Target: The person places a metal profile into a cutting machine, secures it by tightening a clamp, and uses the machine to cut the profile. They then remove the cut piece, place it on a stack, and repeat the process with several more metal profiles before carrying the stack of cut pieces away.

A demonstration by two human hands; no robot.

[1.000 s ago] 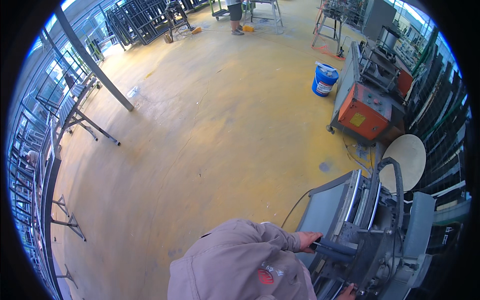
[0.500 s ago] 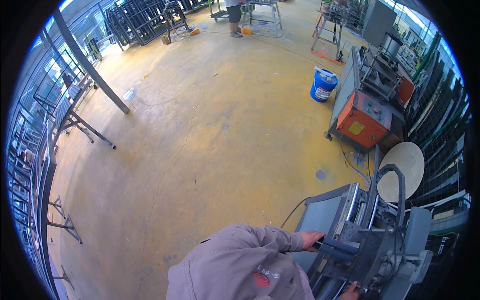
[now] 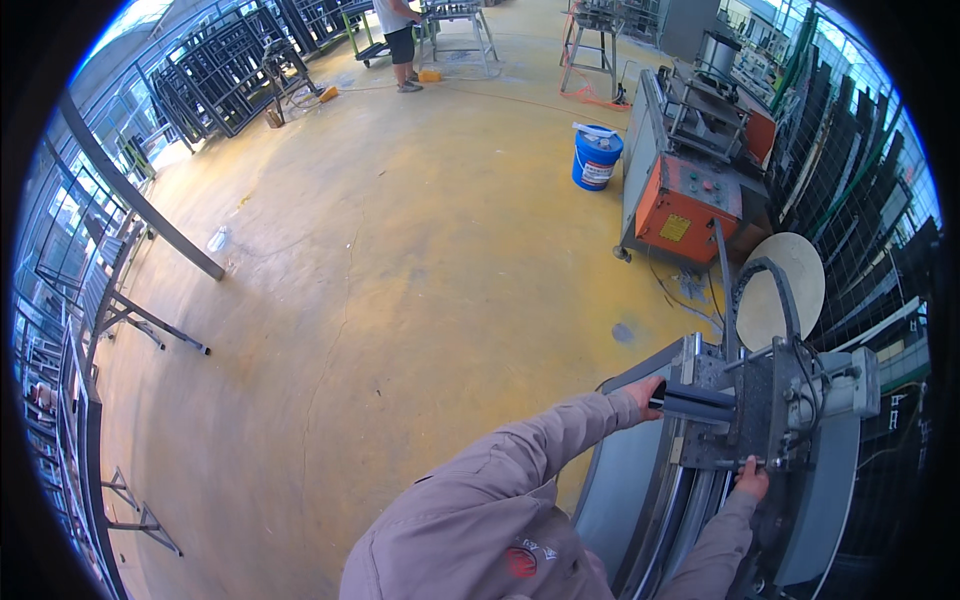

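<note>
Left hand was curled around the outer end of a dark profile, fingers above and thumb apparently below; the depth of the grip could not be measured from this view. Right hand was partly curled at a small metal fitting on the near side of the fixture; whether it closed on that part could not be determined. The profile lay crosswise on the grey machine, outer end toward the operator's left, inner end at the dark fixture plate. It appeared to be a stiff, hollow section, probably light for its length, smooth-faced and liable to slide; the projecting outer end was judged the correct holding point, with fingers kept clear of the fixture. Markings, near to far: the jacket carried a red emblem with small white characters, too distorted to read reliably; beyond the machine and a round pale disc, an orange cabinet bore a yellow label, illegible at this scale; a blue bucket behind it carried a pale printed label, likewise unreadable. Farther off, another person stood beside a work stand.
</note>
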